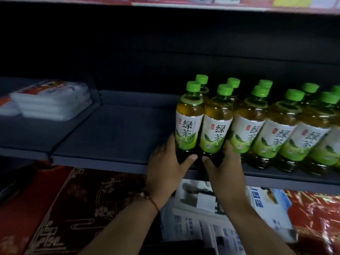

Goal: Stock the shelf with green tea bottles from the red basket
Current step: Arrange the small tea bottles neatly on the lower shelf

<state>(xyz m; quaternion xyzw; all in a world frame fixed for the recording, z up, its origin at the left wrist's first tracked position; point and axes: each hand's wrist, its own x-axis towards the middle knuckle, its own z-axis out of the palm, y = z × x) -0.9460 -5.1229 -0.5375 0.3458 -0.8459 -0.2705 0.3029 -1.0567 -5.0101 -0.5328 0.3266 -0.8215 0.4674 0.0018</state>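
Matte grey shelf [114,133]: left hand [166,168] and right hand [225,169] each grip a glossy green-tea bottle.

Eleven green tea bottles [215,124], two hands [166,168], two white packet stacks [51,100]

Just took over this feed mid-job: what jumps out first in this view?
The rows of green tea bottles with bright green caps stand out, lined along the right half of the dark grey shelf. At the row's left end, the left hand and right hand each grip the base of a front bottle. Far left on the shelf lies a stack of white packets, blurred.
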